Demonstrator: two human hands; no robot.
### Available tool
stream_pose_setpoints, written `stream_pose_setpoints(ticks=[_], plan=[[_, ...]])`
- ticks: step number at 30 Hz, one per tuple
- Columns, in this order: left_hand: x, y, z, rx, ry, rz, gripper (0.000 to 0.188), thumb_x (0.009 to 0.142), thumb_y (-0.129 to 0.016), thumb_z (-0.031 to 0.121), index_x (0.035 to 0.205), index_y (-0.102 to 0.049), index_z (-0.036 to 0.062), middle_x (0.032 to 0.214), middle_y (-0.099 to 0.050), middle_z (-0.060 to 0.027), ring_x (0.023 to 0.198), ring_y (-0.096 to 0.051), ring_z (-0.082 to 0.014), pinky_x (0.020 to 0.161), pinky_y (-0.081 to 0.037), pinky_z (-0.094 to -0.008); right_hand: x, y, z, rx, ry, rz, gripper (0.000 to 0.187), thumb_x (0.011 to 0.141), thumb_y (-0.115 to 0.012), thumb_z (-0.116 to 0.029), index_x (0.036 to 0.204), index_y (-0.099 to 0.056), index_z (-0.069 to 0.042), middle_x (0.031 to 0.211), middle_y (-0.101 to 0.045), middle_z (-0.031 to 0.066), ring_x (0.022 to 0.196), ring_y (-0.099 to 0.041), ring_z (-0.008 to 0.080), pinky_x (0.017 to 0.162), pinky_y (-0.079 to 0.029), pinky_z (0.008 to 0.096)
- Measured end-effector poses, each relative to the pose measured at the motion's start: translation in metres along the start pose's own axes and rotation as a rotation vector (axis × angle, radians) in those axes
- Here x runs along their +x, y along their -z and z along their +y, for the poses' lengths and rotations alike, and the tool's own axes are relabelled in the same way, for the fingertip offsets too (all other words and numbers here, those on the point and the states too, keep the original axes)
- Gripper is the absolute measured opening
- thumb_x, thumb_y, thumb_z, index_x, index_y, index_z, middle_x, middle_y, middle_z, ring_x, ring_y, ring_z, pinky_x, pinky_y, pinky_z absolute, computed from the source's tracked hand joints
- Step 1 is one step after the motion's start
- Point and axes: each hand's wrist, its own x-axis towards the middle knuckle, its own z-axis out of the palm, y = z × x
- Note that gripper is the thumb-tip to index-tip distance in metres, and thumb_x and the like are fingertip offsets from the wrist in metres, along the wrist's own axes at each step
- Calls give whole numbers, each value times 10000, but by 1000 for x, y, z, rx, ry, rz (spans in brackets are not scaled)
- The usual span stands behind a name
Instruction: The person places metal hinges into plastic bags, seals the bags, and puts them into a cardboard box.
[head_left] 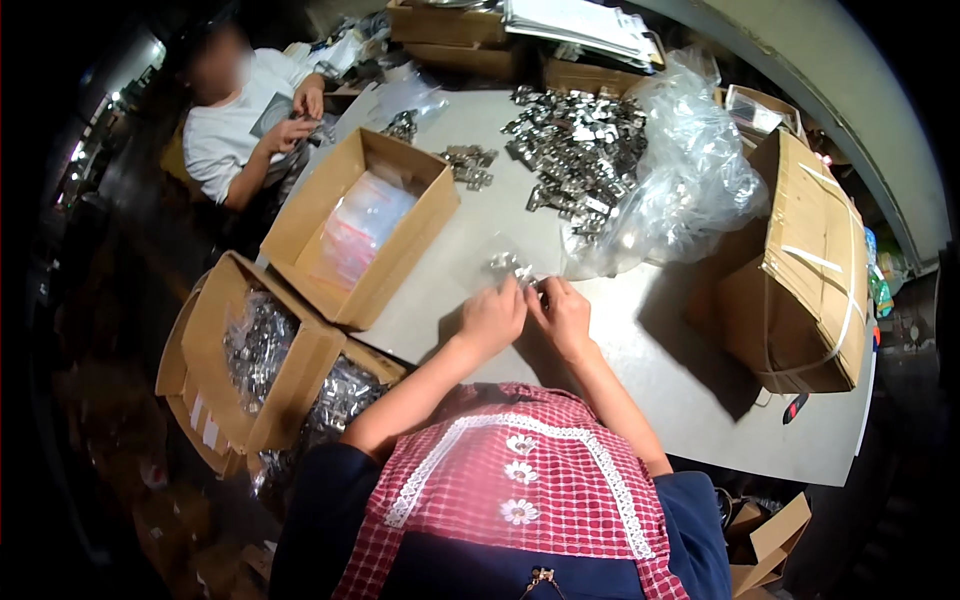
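One table (640, 370), both hands (493, 320) (564, 318) at one bag (492, 256)

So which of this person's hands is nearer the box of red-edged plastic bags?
Left: the left hand is to the right of the box; the right hand is farther right.

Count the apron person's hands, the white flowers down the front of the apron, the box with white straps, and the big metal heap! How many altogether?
Hands, left and right: 2
White flowers: 3
Strapped box: 1
Big metal heap: 1, its pieces too jumbled to count
Total: 7
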Motion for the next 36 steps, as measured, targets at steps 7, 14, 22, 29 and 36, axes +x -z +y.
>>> stream_pose_setpoints(ticks=[7, 14, 22, 29, 36], plan=[[-14, -12, -14, -36, 46, -162, 152, 852, -625, 181, 876, -547, 53, 681, -644, -187, 654, -650, -413, 609, -512, -541, -9, -6, 14, -234, 51, -92, 316, 812, -742, -313, 842, -554, -61, 760, -601, 118, 689, -636, 311, 581, -517, 430], [-9, -12, -15, -33, -46, -213, 144, 865, -601, 165, 883, -527, 43, 731, -633, -189, 678, -620, -427, 623, -486, -572, 19, 0, 33, -227, 237, -142, 485, 703, -792, -294, 1018, -532, -34, 983, -586, 141, 957, -615, 313, 804, -512, 400], [1, -10, -37, 120, 146, -222, 172, 840, -628, 183, 891, -528, 52, 705, -635, -167, 685, -647, -410, 609, -494, -554, 52, -28, 52, -43, -50, -464, 461, 697, -782, -269, 1028, -585, -16, 1009, -618, 185, 946, -621, 383, 823, -521, 462], [-10, -14, -39, 67, 192, -159, 189, 854, -638, 182, 888, -525, 35, 733, -649, -166, 700, -655, -403, 634, -512, -534, 107, 16, 75, 32, -66, -257, 539, 690, -782, -365, 1080, -627, -26, 1110, -568, 223, 1037, -577, 399, 876, -488, 483], [-5, -16, -36, 8, 149, -180, 180, 854, -646, 172, 884, -527, 40, 747, -658, -157, 703, -656, -393, 635, -512, -526, 78, 12, 101, -605, -48, -235, 289, 667, -702, -89, 944, -623, -63, 1039, -555, 146, 1018, -554, 331, 849, -476, 432]])
